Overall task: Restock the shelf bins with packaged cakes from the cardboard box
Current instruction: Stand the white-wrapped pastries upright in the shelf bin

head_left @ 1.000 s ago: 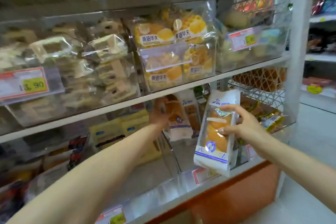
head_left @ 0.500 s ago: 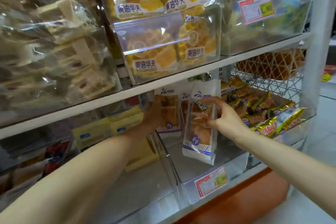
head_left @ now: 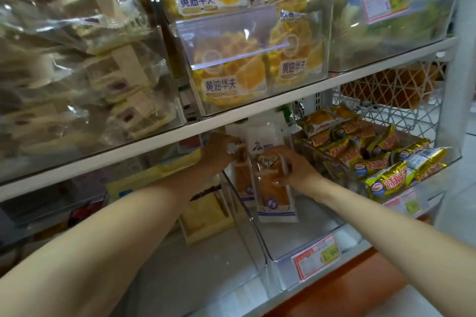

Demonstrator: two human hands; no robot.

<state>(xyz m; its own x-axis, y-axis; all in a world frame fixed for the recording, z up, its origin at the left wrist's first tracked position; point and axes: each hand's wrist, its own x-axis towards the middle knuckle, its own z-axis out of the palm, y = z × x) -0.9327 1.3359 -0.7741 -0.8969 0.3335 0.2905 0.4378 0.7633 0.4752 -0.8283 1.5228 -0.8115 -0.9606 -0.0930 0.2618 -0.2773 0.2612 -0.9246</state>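
Gripping the cake pack (head_left: pixel 273 189) with your right hand (head_left: pixel 296 171) while your left hand (head_left: pixel 219 153) pinches the pack behind (head_left: pixel 242 179), you risk both tipping forward in the bin (head_left: pixel 318 224) if released leaning.

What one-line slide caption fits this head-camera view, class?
The right hand holds a packaged cake upright in the clear bin; the left hand holds the pack behind it.

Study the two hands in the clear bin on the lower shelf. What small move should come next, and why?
Probably the right hand slides the front cake packet back against the rear packet and lets go. The right hand grips the front packet upright inside the clear bin, the left hand holds the rear packet at the back, and bare bin floor lies in front.
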